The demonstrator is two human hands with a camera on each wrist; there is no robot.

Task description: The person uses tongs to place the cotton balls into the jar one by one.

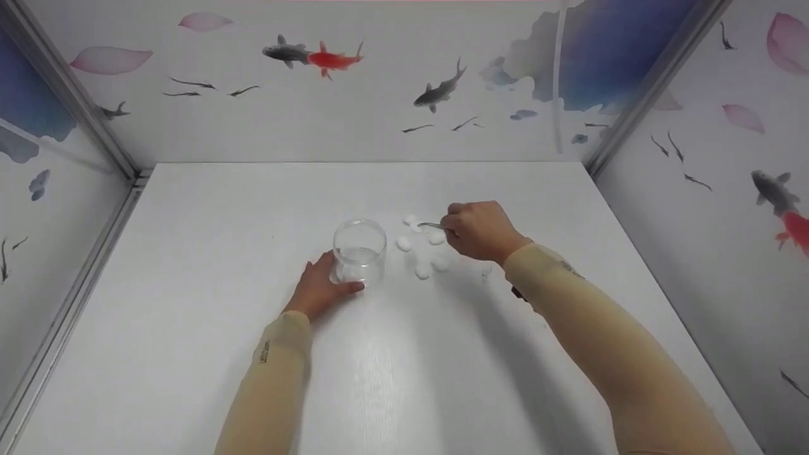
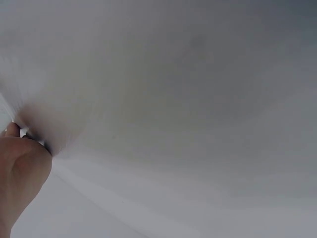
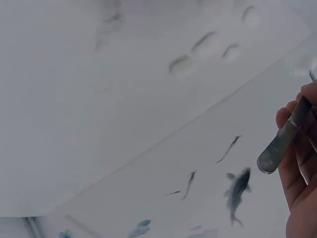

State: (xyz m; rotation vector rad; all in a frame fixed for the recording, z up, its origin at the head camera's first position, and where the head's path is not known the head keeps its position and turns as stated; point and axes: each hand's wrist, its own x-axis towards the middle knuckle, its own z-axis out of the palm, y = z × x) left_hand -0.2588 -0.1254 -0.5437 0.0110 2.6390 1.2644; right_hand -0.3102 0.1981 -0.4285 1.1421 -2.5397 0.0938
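My left hand (image 1: 322, 291) grips a clear round jar (image 1: 360, 243) low down, with the thumb along its near side. Whitish shapes show faintly through the lower part of the jar. To the right of it, my right hand (image 1: 477, 230) holds metal tweezers (image 3: 278, 151) between curled fingers. Their thin tip points left and reaches a white cotton ball (image 1: 411, 220). Several more cotton balls lie close by, one of them a cotton ball (image 1: 403, 242) near the jar. In the left wrist view, only part of the left hand (image 2: 22, 171) appears at the left edge.
The white table (image 1: 189, 354) meets a back wall (image 1: 379, 126) printed with fish and petals, with side walls at left and right. A small clear item (image 1: 486, 273), too faint to identify, lies below the right wrist.
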